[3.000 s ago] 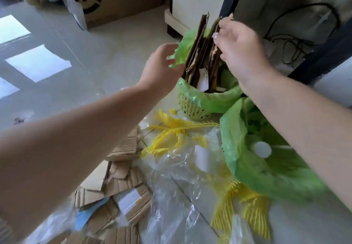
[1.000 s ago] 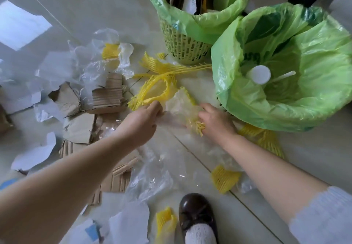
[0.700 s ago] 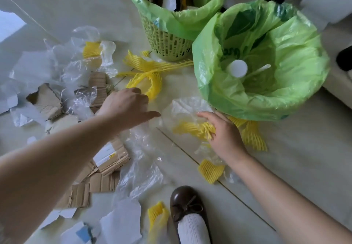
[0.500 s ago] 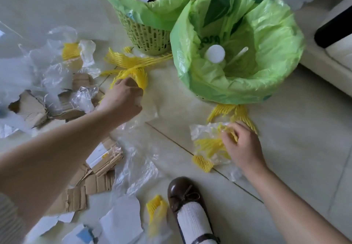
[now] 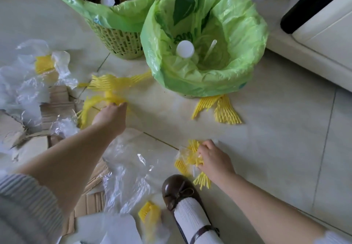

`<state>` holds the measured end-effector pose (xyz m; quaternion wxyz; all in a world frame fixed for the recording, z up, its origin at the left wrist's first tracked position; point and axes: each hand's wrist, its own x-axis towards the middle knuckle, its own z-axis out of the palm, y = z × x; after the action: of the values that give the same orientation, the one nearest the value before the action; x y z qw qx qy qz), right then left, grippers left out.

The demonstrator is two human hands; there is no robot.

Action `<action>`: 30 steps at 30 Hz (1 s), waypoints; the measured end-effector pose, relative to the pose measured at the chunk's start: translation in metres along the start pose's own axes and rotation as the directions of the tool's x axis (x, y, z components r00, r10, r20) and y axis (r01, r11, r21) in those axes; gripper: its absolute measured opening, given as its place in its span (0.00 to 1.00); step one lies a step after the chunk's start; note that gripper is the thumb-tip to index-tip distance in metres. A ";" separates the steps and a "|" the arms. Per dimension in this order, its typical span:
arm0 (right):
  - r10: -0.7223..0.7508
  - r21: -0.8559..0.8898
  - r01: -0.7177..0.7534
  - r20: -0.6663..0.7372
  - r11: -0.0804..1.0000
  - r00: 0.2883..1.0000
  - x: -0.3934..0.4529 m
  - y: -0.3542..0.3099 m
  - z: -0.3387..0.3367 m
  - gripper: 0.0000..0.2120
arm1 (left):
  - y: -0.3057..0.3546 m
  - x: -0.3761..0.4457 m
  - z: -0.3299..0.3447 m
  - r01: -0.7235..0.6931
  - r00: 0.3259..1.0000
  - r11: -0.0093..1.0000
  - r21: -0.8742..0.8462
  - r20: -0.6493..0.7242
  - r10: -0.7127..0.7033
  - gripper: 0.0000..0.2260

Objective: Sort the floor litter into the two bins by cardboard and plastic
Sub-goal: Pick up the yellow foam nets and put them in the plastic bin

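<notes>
The yellow foam netting (image 5: 106, 91) is lying on the floor just left of the near bin, and the left hand (image 5: 111, 115) is reaching into it, fingers curling down onto the mesh; whether they are actually closing round a strand, I cannot tell, the fingertips are blurring into the yellow. Lower right, the right hand (image 5: 214, 161) is pinching a crumpled wad of clear film and yellow net (image 5: 190, 157), its grip curled tight round the bundle just above the floor.

This stuff is looking feather-light, soft and springy, so it is likely stretching and snagging rather than lifting cleanly; bunching it at a thick knot is probably beating pulling on a loose strand. The film is looking slick and floppy, better scrunched than pinched by an edge.

Moving outward, the plastic bin (image 5: 205, 83), green-lined, is standing right of centre with a white cap and a stick inside. Behind it on the left, the cardboard bin (image 5: 116, 40) is holding upright brown sheets. Another net piece (image 5: 219, 108) is touching the plastic bin's foot. Torn cardboard (image 5: 57, 99) and clear bags (image 5: 131, 169) are littering the left floor, and a brown shoe (image 5: 177, 190) is planted near the bottom
</notes>
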<state>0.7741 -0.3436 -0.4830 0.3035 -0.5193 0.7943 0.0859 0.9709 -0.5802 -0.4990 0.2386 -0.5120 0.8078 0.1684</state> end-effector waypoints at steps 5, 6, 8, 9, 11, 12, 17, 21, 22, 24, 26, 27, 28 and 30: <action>0.103 0.175 -0.096 -0.028 0.980 0.994 0.008 -0.003 -0.010 0.17 | 0.005 -0.019 -0.010 -0.080 0.994 0.995 -0.057 -0.076 0.075 0.12; 0.162 0.302 -0.136 -0.064 0.944 0.985 0.007 -0.003 -0.013 0.19 | 0.006 -0.025 -0.016 -0.084 0.992 0.992 -0.099 -0.101 0.074 0.14; 0.254 0.570 -0.146 -0.115 0.809 0.960 0.001 -0.003 -0.024 0.22 | 0.009 -0.042 -0.030 -0.108 0.978 0.968 -0.227 -0.199 0.063 0.15; 0.274 0.673 -0.116 -0.133 0.730 0.953 -0.003 -0.005 -0.032 0.22 | 0.012 -0.052 -0.039 -0.126 0.967 0.942 -0.313 -0.250 0.046 0.15; 0.246 0.801 -0.007 -0.176 0.598 0.953 -0.013 -0.007 -0.050 0.13 | 0.018 -0.071 -0.060 -0.145 0.946 0.884 -0.445 -0.323 -0.007 0.11; 0.229 0.829 0.049 -0.210 0.557 0.950 -0.018 -0.008 -0.060 0.09 | 0.022 -0.081 -0.073 -0.136 0.941 0.868 -0.477 -0.337 -0.038 0.10; 0.251 0.863 0.223 -0.364 0.452 0.897 -0.041 -0.009 -0.125 0.11 | 0.047 -0.125 -0.144 -0.172 0.896 0.805 -0.568 -0.430 -0.113 0.08; 0.252 0.868 0.378 -0.463 0.321 0.850 -0.058 -0.010 -0.190 0.08 | 0.066 -0.148 -0.201 -0.286 0.823 0.722 -0.630 -0.547 -0.151 0.12; 0.251 0.868 0.405 -0.476 0.287 0.843 -0.060 -0.011 -0.205 0.07 | 0.072 -0.154 -0.217 -0.306 0.800 0.729 -0.612 -0.580 -0.150 0.14; 0.249 0.857 0.453 -0.508 0.246 0.825 -0.062 -0.015 -0.236 0.06 | 0.086 -0.164 -0.250 -0.337 0.752 0.717 -0.610 -0.632 -0.185 0.16; 0.247 0.818 0.507 -0.568 0.270 0.785 -0.060 -0.018 -0.266 0.06 | 0.102 -0.167 -0.279 -0.406 0.709 0.630 -0.662 -0.663 -0.240 0.18; 0.252 0.801 0.537 -0.595 0.264 0.764 -0.057 -0.018 -0.280 0.06 | 0.110 -0.167 -0.292 -0.459 0.694 0.571 -0.681 -0.676 -0.249 0.18; 0.258 0.787 0.566 -0.616 0.244 0.745 -0.055 -0.019 -0.294 0.06 | 0.117 -0.166 -0.305 -0.506 0.686 0.510 -0.695 -0.683 -0.251 0.17; 0.274 0.758 0.613 -0.652 0.222 0.707 -0.048 -0.018 -0.318 0.07 | 0.131 -0.160 -0.324 -0.554 0.698 0.408 -0.726 -0.672 -0.248 0.14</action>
<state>0.6782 -0.4581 -0.1973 0.2502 -0.3022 0.6489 -0.6519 0.8410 -0.5730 -0.1373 -0.4148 -0.4928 0.6579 0.3901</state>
